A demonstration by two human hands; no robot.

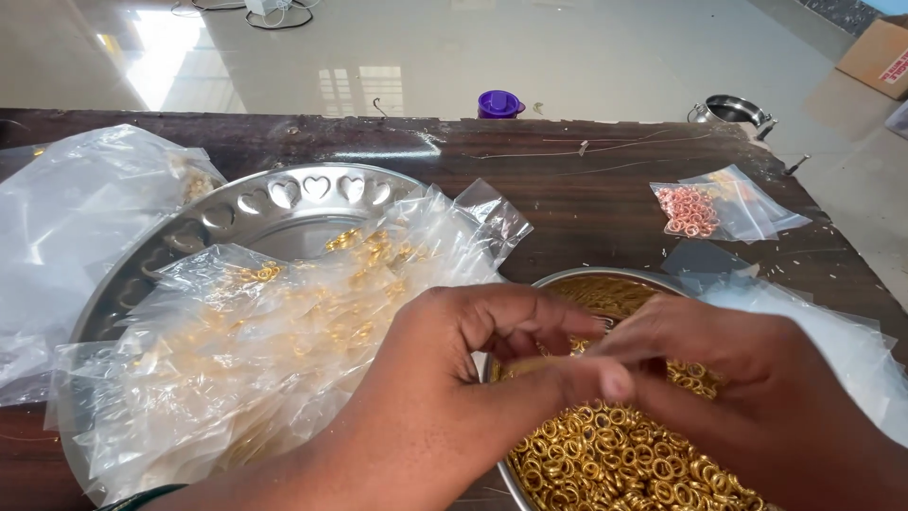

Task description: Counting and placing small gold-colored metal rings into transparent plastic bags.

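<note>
Our left hand (473,350) & right hand (747,378) meet fingertip to fingertip over the steel bowl (567,280) of gold rings (615,454) at lower right; both pinch sth small betw. them, too hidden to identify. Left of the bowl: steel plate w/ heart-cut rim (312,189), heaped w/ clear bags of gold rings (255,341). Far right on the dark wooden surface (586,208): small bag of pink rings (689,210). Purple cap (499,104) at the far edge.
</note>
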